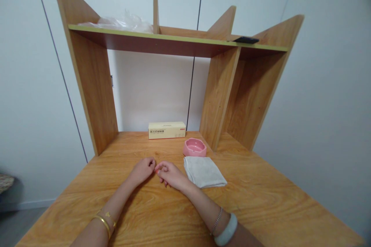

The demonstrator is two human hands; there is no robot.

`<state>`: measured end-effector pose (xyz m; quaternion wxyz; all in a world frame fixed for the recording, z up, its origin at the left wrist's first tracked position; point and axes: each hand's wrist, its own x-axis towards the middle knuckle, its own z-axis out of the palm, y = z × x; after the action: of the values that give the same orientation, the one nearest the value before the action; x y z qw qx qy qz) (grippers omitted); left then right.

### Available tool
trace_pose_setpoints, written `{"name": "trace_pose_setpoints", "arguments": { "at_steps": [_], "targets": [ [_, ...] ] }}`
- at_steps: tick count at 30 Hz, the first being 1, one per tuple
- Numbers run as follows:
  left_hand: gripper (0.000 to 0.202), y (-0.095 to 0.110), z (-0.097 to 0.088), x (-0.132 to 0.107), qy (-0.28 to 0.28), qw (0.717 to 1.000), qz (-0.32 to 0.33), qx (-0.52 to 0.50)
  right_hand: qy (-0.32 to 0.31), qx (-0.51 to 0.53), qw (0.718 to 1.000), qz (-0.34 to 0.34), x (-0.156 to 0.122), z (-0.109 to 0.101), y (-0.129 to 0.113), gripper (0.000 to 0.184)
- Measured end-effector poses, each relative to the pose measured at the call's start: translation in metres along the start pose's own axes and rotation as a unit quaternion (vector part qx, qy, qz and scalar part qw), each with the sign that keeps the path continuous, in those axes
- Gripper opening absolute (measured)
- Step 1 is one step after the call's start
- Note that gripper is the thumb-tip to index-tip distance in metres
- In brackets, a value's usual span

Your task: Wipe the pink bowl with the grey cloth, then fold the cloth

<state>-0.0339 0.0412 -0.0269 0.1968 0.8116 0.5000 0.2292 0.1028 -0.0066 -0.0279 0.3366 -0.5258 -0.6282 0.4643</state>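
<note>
My left hand (143, 170) rests on the wooden desk (261, 200) with its fingers curled into a loose fist and nothing visible in it. My right hand (170, 174) lies beside it, fingers curled too, the fingertips of both hands nearly touching at the desk's middle. A folded grey cloth (204, 171) lies just right of my right hand. Behind the cloth stands a pink ashtray (194, 147). A long cream box (167, 130) with printed text lies at the back against the wall.
A wooden hutch (95, 96) with side panels and an upper shelf (174, 39) rises over the desk's back. Crumpled clear plastic (124, 22) and a dark flat object (246, 39) lie on the shelf. A narrower compartment opens at the right.
</note>
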Motion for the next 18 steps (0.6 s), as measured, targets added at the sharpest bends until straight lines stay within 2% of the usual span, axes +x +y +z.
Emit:
{"name": "trace_pose_setpoints", "arguments": {
  "at_steps": [7,18],
  "targets": [
    [0.019,-0.0027,-0.0004,0.0011,-0.016,1.000,0.004,-0.007,-0.009,-0.018,1.000,0.001,-0.0016,-0.0014,-0.0012,0.011],
    [0.017,-0.0019,-0.0010,0.0001,-0.001,1.000,0.005,-0.018,-0.005,-0.010,1.000,0.007,-0.0036,-0.0017,-0.0036,0.015]
  ]
}}
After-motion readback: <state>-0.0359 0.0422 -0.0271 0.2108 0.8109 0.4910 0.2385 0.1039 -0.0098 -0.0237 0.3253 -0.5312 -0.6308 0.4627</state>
